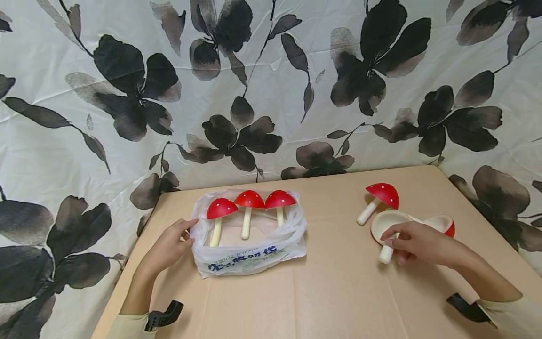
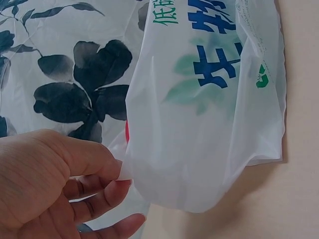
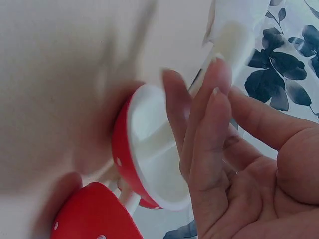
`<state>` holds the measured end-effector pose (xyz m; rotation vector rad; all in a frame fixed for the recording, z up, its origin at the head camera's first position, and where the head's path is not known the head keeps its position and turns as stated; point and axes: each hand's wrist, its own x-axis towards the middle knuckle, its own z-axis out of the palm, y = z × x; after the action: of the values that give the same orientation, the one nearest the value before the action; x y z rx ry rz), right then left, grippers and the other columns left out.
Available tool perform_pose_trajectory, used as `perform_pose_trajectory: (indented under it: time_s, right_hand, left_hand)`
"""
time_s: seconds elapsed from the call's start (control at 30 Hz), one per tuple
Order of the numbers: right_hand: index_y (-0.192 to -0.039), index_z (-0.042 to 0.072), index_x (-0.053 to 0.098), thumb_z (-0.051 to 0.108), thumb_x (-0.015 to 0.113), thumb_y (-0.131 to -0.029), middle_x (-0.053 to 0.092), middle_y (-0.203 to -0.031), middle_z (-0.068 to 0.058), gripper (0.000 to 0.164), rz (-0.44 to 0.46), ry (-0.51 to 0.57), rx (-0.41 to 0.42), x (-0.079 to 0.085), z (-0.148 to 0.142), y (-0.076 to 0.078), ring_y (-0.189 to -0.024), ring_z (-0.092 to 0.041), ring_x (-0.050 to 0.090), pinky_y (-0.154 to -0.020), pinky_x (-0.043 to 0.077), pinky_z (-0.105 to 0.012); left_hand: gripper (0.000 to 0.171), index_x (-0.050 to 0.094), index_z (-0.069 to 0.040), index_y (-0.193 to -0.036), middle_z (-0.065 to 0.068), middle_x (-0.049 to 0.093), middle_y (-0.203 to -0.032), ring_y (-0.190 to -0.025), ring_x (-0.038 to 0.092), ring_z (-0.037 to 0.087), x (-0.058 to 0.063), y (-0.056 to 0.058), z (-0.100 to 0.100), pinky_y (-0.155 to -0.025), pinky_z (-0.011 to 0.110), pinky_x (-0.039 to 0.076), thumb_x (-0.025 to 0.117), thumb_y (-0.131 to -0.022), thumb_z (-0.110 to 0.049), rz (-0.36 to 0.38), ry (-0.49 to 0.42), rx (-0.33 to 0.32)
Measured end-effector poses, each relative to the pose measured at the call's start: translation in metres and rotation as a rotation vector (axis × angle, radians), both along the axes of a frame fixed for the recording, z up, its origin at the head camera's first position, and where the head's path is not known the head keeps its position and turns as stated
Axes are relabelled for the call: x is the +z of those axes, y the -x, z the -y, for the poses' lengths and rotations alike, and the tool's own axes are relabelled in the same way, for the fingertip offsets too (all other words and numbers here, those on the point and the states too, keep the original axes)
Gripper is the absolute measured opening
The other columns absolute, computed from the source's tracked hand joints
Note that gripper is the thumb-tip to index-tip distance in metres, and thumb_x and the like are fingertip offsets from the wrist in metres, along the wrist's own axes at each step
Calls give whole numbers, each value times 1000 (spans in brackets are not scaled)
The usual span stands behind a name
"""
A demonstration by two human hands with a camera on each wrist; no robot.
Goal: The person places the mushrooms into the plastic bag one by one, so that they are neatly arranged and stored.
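Note:
A white plastic bag (image 1: 250, 261) with blue print lies with its mouth spread, three red-capped toy mushrooms (image 1: 251, 199) inside it. My left hand (image 1: 171, 245) pinches the bag's left edge between thumb and fingertip; the left wrist view shows this grip on the thin film (image 2: 174, 164). At the right, my right hand (image 1: 417, 242) pinches the pale stem of another toy mushroom (image 1: 386, 255), whose cap turns its cream underside up. In the right wrist view that stem passes between thumb and fingers, with the white-lined red cap (image 3: 122, 144) beyond them.
Behind the right hand lies a toy mushroom (image 1: 384, 193) on its side, stem toward the bag. Another upturned mushroom cap (image 1: 450, 228) shows partly behind the right hand. The light wooden table (image 1: 292, 301) meets a floral cloth (image 1: 237, 132) at its back edge.

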<state>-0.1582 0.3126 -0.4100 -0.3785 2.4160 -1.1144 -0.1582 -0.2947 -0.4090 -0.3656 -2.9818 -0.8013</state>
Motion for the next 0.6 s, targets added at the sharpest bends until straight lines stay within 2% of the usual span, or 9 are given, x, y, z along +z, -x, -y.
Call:
perform_pose_trajectory:
  time_s: [0.13,0.33,0.6]
  right_hand:
    - [-114,3,68,22,69,-96,62,-70,-7,26,-29,-10,-27,0,1,1,-61,-16,56,-54,46,-24]
    - [-116,7,70,25,70,-95,57,-82,-8,28,-5,-7,-73,-1,1,2,-72,-21,55,-61,50,-26]
    - [-121,4,70,21,69,-95,57,-88,-11,31,-37,68,-41,6,1,3,-79,-18,56,-66,53,-25]
  left_hand:
    - [48,57,12,-135,7,55,-91,-82,52,19,1,-1,-1,-68,26,46,64,-87,7,2,0,-4]
    - [48,57,12,-135,7,55,-90,-82,52,20,2,-1,-3,-69,26,46,64,-87,7,5,1,-4]
    - [48,57,12,-134,7,55,-90,-82,52,19,-2,-2,-1,-69,26,46,64,-87,8,-1,-8,-5]
